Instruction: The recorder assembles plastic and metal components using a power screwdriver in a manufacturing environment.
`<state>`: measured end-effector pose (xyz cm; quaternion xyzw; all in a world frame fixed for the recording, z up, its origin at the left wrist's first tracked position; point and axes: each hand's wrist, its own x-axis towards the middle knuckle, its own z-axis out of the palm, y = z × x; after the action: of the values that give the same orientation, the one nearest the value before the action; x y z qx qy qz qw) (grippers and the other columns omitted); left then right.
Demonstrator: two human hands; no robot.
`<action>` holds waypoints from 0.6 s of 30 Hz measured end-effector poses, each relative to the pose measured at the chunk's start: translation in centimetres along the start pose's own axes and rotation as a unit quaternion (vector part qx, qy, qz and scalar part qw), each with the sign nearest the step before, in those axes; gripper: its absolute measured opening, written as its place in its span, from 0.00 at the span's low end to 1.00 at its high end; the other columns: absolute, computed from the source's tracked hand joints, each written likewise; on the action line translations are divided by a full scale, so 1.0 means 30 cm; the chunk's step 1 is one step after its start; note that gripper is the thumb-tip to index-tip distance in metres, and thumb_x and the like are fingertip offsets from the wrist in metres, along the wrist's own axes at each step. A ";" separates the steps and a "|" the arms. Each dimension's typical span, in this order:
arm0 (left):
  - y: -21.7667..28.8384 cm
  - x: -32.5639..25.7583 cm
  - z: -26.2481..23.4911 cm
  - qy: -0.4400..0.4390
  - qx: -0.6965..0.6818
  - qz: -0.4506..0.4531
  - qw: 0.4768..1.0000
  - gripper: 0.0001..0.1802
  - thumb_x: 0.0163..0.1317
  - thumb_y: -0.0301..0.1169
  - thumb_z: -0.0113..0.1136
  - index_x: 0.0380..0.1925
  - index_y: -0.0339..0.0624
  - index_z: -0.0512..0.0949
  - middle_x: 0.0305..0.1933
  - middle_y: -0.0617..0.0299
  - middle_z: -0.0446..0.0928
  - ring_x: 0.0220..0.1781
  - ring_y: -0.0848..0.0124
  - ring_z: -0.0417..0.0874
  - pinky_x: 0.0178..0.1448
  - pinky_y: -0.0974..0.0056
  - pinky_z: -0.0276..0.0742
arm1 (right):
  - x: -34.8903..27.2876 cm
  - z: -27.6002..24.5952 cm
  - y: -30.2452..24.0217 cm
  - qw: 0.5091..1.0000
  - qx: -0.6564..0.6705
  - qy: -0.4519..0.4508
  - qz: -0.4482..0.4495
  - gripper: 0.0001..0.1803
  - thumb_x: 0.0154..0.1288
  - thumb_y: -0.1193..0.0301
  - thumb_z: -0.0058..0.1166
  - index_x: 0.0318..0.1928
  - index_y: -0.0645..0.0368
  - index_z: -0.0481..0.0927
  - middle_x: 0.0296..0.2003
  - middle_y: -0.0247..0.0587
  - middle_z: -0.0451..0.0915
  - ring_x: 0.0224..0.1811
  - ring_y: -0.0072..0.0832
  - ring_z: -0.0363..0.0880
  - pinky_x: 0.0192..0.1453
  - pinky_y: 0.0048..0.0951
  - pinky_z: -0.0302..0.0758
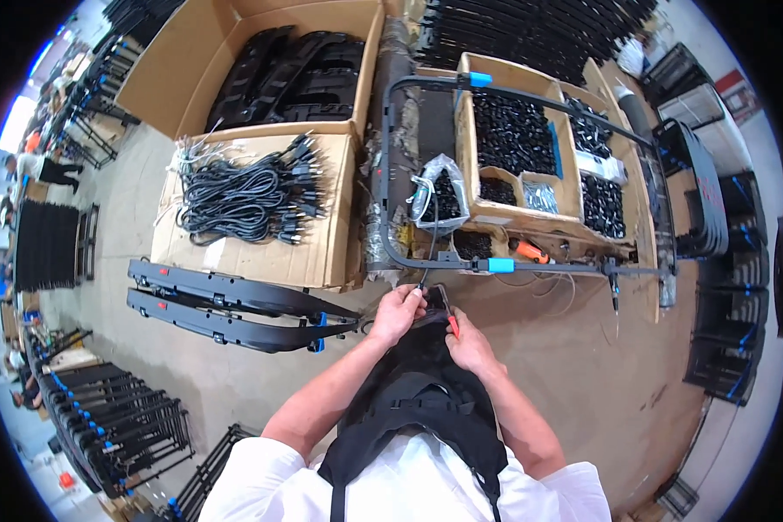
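Close in front of my body, my left hand (398, 314) pinches the end of a thin black cable (424, 278). The cable runs up across the near bar of a black tubular frame (548, 268). Beside it, my right hand (471, 344) is closed around a red-handled hand tool (452, 324); its dark head points up toward the left hand, and I cannot make out its exact kind. Blue clips (501, 264) sit on the frame, which lies over the workbench. Two curved black parts (226, 326) extend to the left of my left hand.
A wooden divided box (567, 217) holds many small black parts. Bundled black cables (252, 196) lie on a cardboard box, before an open carton (161, 74) of black mouldings. An orange-handled power tool (529, 250) rests near the frame. Black frames (122, 418) stand at left.
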<state>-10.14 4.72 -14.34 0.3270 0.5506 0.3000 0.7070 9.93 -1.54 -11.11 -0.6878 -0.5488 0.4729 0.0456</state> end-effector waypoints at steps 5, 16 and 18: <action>-0.004 -0.001 0.018 0.025 0.002 -0.005 1.000 0.16 0.82 0.35 0.52 0.54 0.33 0.80 0.39 0.62 0.82 0.37 0.75 0.82 0.45 0.67 0.83 | -0.027 -0.004 -0.068 0.999 -0.035 0.014 -0.031 0.41 0.71 0.69 0.50 0.81 0.56 0.54 0.68 0.61 0.73 0.65 0.61 0.77 0.69 0.54 0.75; -0.033 0.005 0.066 0.085 0.070 0.013 0.994 0.16 0.82 0.35 0.51 0.50 0.33 0.82 0.35 0.64 0.82 0.35 0.76 0.82 0.40 0.68 0.81 | -0.009 -0.013 -0.072 0.996 -0.039 -0.032 -0.070 0.44 0.67 0.75 0.49 0.82 0.65 0.48 0.65 0.74 0.70 0.66 0.68 0.75 0.70 0.57 0.74; -0.073 0.021 0.044 0.133 0.212 0.088 0.964 0.17 0.81 0.35 0.50 0.53 0.31 0.81 0.36 0.58 0.84 0.36 0.72 0.85 0.42 0.64 0.82 | -0.007 -0.016 -0.087 0.995 -0.046 -0.043 -0.080 0.45 0.67 0.75 0.49 0.82 0.65 0.48 0.65 0.74 0.71 0.66 0.68 0.74 0.70 0.57 0.74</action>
<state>-8.56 3.71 -16.20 0.4737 0.6595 0.2780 0.5131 8.40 -0.45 -9.21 -0.6222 -0.6245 0.4712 0.0282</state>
